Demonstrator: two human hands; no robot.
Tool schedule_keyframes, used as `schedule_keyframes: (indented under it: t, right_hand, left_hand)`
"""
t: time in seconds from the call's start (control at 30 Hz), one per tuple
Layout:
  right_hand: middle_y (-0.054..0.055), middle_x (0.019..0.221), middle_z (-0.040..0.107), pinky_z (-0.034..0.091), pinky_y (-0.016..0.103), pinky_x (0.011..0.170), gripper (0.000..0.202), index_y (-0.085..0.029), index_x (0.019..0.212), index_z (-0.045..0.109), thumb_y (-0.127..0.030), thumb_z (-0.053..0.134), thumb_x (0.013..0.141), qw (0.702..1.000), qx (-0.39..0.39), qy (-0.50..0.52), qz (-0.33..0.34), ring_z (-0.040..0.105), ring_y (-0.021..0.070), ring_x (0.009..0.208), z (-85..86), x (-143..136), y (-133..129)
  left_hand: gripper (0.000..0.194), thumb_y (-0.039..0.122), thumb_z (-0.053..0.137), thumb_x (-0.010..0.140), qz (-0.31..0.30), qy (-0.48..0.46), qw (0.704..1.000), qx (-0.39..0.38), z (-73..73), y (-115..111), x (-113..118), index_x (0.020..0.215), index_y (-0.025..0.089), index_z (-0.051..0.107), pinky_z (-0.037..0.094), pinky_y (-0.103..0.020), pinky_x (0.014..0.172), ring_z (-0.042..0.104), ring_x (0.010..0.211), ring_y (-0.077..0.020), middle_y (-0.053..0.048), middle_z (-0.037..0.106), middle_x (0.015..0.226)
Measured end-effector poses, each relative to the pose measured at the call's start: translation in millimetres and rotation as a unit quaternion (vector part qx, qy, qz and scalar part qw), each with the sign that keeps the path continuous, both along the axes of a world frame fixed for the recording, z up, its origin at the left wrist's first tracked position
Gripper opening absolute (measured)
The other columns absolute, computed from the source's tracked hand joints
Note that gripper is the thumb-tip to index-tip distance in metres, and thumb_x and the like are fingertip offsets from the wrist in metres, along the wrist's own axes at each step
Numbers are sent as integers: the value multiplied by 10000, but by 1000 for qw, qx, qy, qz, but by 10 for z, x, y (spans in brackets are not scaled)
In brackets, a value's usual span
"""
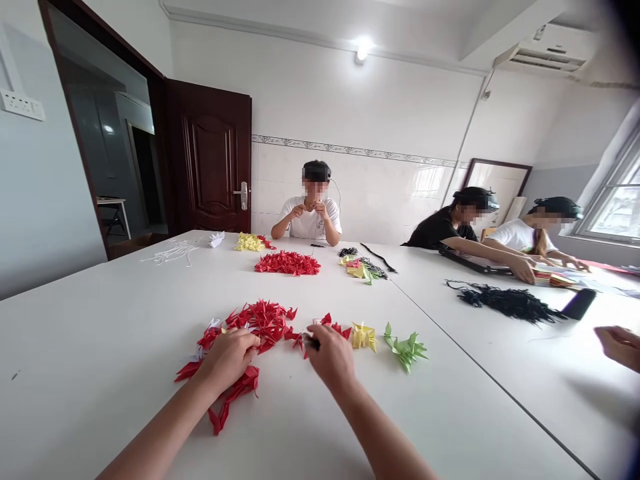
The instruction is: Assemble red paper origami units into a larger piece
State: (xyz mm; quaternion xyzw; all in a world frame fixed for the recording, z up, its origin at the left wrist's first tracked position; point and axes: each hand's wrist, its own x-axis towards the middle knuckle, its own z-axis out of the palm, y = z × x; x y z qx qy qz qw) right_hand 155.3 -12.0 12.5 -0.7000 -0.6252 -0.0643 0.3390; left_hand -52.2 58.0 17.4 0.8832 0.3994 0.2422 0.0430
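Observation:
My left hand (229, 355) rests over the near side of a heap of red folded paper cranes (267, 320). Its fingers are curled in, and what they hold, if anything, is hidden. More red cranes (243, 387) lie under and in front of that wrist, with a few white ones (214, 325) beside it. To the right, my right hand (333, 353) is closed, with a small dark thing (311, 341) showing at its fingers. Red cranes (336, 325) lie just behind it. Yellow cranes (364, 337) and green cranes (407, 348) sit farther right.
Across the white table (125, 333) sits a person (314, 207) near another red crane pile (287, 263). White strings (173, 251) lie far left. Black tassels (505, 301) lie right. Two people (460, 220) handle papers there, and another person's hand (620, 347) enters at the right edge.

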Motion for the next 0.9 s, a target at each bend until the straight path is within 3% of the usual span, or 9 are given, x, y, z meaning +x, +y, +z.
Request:
schedule_keyframes:
  t: [0.17, 0.47, 0.63, 0.73, 0.8, 0.9]
  right_hand:
    - [47, 816, 636, 352, 244, 509, 121, -191, 836, 600, -129, 546, 747, 982, -123, -137, -39, 617, 182, 651, -55, -196, 56]
    - [65, 775, 633, 364, 255, 519, 176, -155, 740, 619, -16, 524, 691, 977, -148, -142, -56, 622, 209, 665, -142, -159, 225]
    - [31, 773, 633, 345, 234, 513, 124, -186, 729, 625, -104, 533, 739, 983, -127, -125, -53, 607, 170, 647, -112, -155, 192]
    - [-4, 795, 630, 327, 202, 501, 113, -229, 754, 632, -170, 536, 762, 991, -99, -82, -33, 588, 127, 640, -92, -169, 142]
    - [-20, 777, 629, 331, 185, 511, 113, -244, 752, 644, -179, 552, 744, 998, -68, -9, 14, 577, 109, 647, -92, -188, 112]
    - [-13, 714, 624, 367, 178, 562, 105, -223, 735, 663, -187, 565, 735, 988, -17, 116, 105, 564, 108, 657, -103, -229, 82]
  left_hand:
    - [209, 198, 453, 768, -12, -25, 1000, 1, 10, 9, -2, 754, 223, 660, 433, -293, 672, 594, 742, -199, -27, 659, 760]
    - [223, 280, 443, 800, -11, -39, 999, 21, 32, -19, 32, 805, 222, 658, 470, -293, 706, 632, 762, -193, -25, 688, 818]
    - [227, 294, 444, 826, -44, -66, 997, 27, 34, -44, 61, 822, 215, 657, 492, -277, 725, 634, 791, -184, -26, 685, 839]
    - [246, 321, 479, 814, -48, -117, 992, 25, 11, -48, 78, 945, 213, 657, 494, -308, 830, 607, 949, -208, -53, 654, 1012]
    - [301, 342, 500, 804, -53, -151, 987, 7, 8, -71, 94, 1045, 221, 633, 462, -349, 916, 547, 1081, -233, -62, 598, 1152]
    - [364, 356, 516, 804, -74, -183, 977, -83, 32, -141, 124, 1139, 231, 585, 427, -372, 973, 505, 1146, -239, -57, 568, 1216]
